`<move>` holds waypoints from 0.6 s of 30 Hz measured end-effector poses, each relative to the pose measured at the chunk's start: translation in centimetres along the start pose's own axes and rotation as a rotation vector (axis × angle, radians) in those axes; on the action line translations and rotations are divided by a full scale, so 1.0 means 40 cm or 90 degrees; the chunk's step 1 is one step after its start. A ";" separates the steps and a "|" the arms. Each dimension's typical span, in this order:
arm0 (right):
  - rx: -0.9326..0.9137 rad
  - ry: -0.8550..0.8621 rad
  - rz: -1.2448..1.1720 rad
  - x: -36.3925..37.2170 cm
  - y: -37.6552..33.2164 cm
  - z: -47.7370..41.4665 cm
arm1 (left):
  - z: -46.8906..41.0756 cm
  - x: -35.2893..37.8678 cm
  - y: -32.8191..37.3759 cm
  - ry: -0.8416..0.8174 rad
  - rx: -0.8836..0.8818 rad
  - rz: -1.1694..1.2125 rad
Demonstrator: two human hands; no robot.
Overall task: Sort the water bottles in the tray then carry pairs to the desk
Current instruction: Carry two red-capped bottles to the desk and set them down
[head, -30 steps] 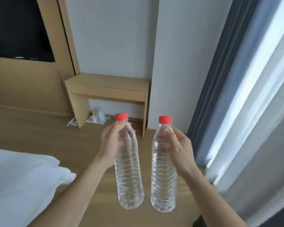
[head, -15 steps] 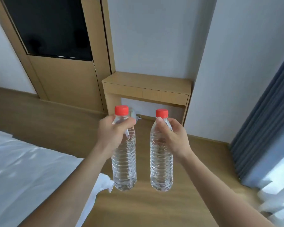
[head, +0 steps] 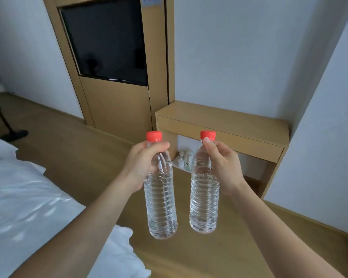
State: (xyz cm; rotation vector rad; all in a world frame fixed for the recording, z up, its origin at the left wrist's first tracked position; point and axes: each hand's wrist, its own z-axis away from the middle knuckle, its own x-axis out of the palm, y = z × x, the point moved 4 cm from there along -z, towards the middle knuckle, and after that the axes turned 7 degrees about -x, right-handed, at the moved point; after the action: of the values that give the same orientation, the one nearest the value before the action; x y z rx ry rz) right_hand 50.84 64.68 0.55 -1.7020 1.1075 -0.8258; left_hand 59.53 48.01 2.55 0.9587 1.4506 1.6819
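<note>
I hold two clear water bottles with red caps upright in front of me, above the wooden floor. My left hand [head: 143, 165] grips the left bottle [head: 162, 205] around its shoulder, just under the cap. My right hand [head: 223, 167] grips the right bottle [head: 204, 205] the same way, thumb near the cap. Behind the bottles stands a low wooden desk [head: 225, 121] against the white wall, its top bare. No tray is in view.
A white bed [head: 28, 207] fills the lower left. A wooden wall panel holds a dark TV screen [head: 107, 41]. Small white items [head: 184, 159] lie on the floor under the desk. A fan stand [head: 10, 133] is at far left. A white pillar [head: 319, 127] rises on the right.
The view has swung left and moved closer to the desk; curtain and window have left the frame, and the TV panel is now fully in view. Both hands keep their grip on the bottles.
</note>
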 end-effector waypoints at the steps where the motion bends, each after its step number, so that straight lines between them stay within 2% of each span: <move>1: -0.007 -0.017 0.000 0.007 0.010 -0.057 | -0.050 0.003 0.014 0.007 0.007 -0.001; 6: -0.021 -0.078 -0.024 0.040 0.072 -0.297 | -0.275 0.004 0.054 0.048 0.041 0.018; 10: 0.026 -0.070 -0.051 0.059 0.155 -0.448 | -0.461 -0.007 0.045 0.061 -0.001 0.040; 14: 0.049 -0.070 -0.082 0.079 0.253 -0.606 | -0.670 -0.003 0.033 0.041 -0.027 0.061; 18: 0.047 -0.015 -0.096 0.092 0.336 -0.778 | -0.897 0.029 0.052 -0.057 0.004 0.015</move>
State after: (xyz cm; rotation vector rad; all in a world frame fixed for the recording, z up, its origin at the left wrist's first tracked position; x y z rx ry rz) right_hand 20.81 48.59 -0.68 -1.7440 0.9305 -0.9261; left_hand 27.37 31.98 1.29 1.0440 1.3913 1.6310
